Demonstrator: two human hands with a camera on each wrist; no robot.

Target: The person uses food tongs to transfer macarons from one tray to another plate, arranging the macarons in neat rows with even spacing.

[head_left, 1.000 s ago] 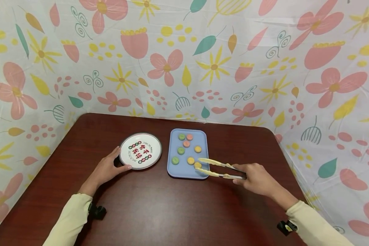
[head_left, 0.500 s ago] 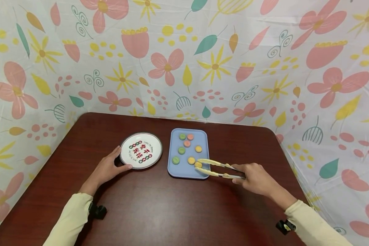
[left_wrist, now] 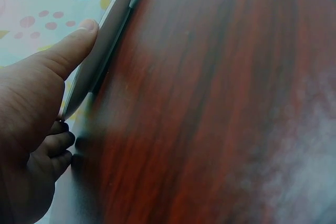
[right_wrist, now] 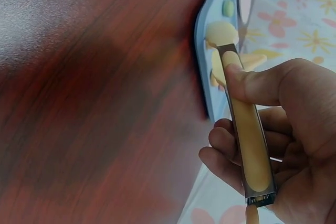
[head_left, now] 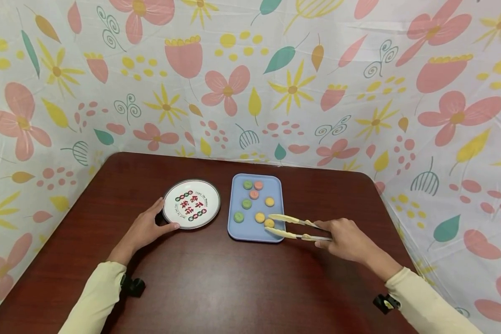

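Note:
My left hand (head_left: pixel 147 226) holds a round white plate (head_left: pixel 208 197) with red characters by its rim. In the left wrist view the thumb (left_wrist: pixel 79 45) lies on the plate's edge and the other fingers are curled below it. My right hand (head_left: pixel 344 239) grips a pair of tongs (head_left: pixel 290 219) with pale yellow tips and metal arms. The tips are spread around a yellow macaron (head_left: pixel 269 223) near the right edge of a blue tray (head_left: pixel 250 235). Whether they touch it cannot be told. In the right wrist view the thumb presses the handle of the tongs (right_wrist: pixel 247 129).
Several other macarons lie on the tray: green (head_left: pixel 246 203), pink (head_left: pixel 254 195) and yellow (head_left: pixel 260 217). Plate and tray stand side by side on a dark reddish wooden table (head_left: pixel 217 278). A flower-patterned cloth (head_left: pixel 225 93) hangs behind the table and along its sides.
Almost nothing differs. The right hand and tongs have shifted very slightly, and the tips remain around the same yellow macaron. The left hand stays on the plate.

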